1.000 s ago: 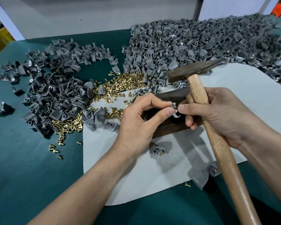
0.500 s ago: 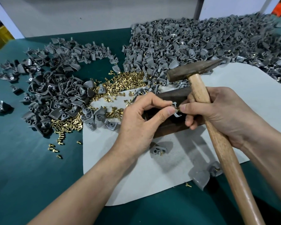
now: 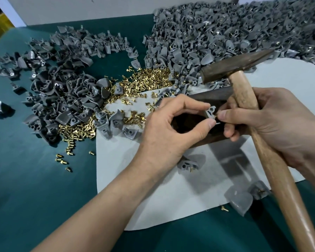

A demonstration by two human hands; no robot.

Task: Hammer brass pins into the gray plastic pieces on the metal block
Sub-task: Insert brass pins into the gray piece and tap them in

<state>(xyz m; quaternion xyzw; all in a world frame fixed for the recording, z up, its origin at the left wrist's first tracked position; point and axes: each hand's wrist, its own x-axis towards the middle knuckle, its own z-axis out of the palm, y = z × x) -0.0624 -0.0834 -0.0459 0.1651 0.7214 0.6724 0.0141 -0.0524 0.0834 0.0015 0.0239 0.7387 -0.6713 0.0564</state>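
Left hand (image 3: 167,128) fingers pinch a small ribbed gray plastic piece (image 3: 210,111) over the dark rusty metal block (image 3: 213,96), right hand (image 3: 273,128) fingertips pinch a tiny brass pin (image 3: 216,116) against it while gripping a smooth wooden-handled hammer (image 3: 271,164), all above a white sheet (image 3: 171,197) on the teal desk (image 3: 35,188).

Small gray plastic piece (image 3: 211,111) pinched by left hand (image 3: 171,128) just above the dark metal block (image 3: 213,96), which lies on the white mat (image 3: 171,197) mid-table. Brass pin (image 3: 216,116) at the piece's right side, touched by right hand (image 3: 273,124) fingertips. Hammer (image 3: 233,67), wooden handle and rusty head, tilted over the block in the right hand. Loose pins (image 3: 147,77) heaped at the mat's far-left edge.
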